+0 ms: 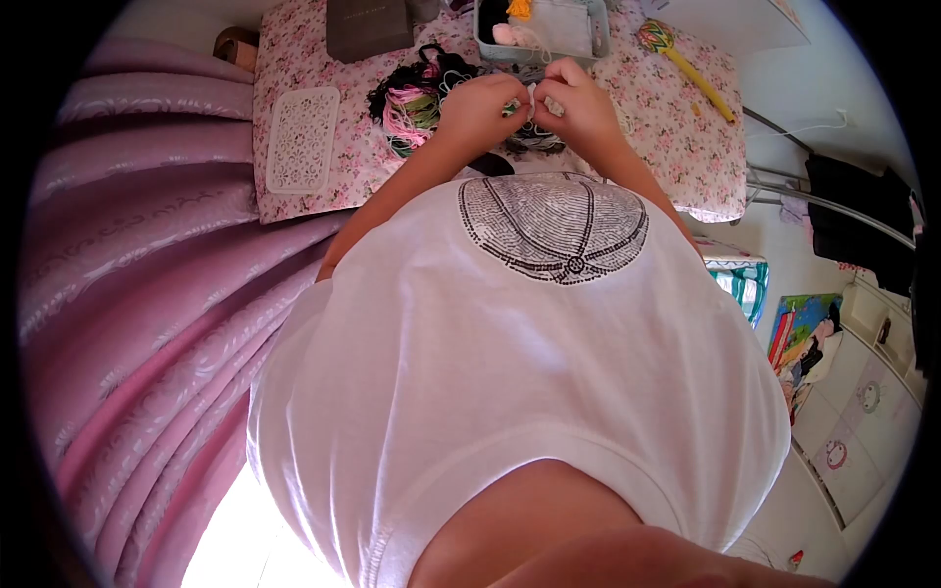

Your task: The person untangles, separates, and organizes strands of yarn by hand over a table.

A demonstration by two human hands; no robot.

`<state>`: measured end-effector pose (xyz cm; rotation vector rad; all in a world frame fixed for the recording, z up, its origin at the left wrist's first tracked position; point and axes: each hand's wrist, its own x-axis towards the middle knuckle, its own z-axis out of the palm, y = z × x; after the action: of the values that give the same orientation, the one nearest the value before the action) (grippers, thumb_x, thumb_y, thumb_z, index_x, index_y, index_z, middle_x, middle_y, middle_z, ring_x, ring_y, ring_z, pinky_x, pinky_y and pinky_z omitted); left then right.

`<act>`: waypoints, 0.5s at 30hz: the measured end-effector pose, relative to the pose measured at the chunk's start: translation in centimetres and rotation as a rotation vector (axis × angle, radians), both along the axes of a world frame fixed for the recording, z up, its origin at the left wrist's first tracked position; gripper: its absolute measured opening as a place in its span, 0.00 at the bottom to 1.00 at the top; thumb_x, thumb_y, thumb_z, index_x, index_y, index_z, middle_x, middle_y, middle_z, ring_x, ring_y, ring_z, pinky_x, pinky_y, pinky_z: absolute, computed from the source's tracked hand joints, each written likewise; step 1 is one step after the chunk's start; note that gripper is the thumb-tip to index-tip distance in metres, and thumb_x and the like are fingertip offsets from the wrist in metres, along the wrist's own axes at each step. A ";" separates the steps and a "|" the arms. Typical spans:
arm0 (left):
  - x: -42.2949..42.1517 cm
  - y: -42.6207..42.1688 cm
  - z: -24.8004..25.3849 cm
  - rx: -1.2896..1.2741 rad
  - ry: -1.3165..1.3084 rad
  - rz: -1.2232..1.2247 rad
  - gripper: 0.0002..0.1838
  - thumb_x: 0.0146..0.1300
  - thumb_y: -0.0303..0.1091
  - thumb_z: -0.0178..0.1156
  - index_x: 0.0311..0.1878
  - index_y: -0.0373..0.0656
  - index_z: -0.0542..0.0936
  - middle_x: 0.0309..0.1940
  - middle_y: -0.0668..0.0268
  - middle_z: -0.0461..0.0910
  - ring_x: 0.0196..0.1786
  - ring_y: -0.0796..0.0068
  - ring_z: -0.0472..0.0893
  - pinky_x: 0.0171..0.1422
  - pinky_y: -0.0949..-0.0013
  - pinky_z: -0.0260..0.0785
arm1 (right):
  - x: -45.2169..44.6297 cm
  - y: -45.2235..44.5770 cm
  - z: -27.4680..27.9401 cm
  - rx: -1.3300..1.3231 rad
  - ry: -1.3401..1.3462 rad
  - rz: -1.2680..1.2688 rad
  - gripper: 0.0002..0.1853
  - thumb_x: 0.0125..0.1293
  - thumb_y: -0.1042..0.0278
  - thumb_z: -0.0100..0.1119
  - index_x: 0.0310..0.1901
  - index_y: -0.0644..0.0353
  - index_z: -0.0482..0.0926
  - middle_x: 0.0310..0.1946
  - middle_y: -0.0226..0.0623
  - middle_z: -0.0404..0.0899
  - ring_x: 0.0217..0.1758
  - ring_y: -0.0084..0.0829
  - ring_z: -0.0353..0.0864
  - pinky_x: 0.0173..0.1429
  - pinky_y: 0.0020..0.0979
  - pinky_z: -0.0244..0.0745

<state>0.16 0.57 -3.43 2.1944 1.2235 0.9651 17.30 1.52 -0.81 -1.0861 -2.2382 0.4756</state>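
Observation:
Over the table's near middle, my left hand (478, 110) is closed in a pinch, fingertips turned towards my other hand. Facing it closely, my right hand (580, 106) is also pinched shut. A pale strand that looks like thread (532, 99) shows between the fingertips; its ends are hidden. Beside my left hand lies a tangled heap of thread (412, 110) in pink, green, black and white. Darker strands lie beneath both hands, partly covered by them.
The flowered tablecloth (368, 176) carries a white lacy tray (303, 140), a dark grey box (369, 27) and a pale basket (600, 44) of yarn pieces. A yellow stick with a multicoloured head (691, 74) lies at right. Pink curtains (157, 216) hang at left.

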 end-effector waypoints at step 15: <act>0.1 -0.1 -0.4 -0.259 -0.166 -0.021 0.06 0.50 0.31 0.57 0.30 0.40 0.74 0.28 0.72 0.72 0.30 0.82 0.71 0.32 0.78 0.62 | 0.4 0.6 -0.5 -0.031 0.020 0.062 0.07 0.43 0.69 0.60 0.25 0.58 0.74 0.32 0.34 0.68 0.32 0.33 0.72 0.35 0.28 0.68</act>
<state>0.30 0.51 -3.84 1.8851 1.1740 0.9049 17.73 2.11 -1.33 -1.0250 -2.2590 0.5470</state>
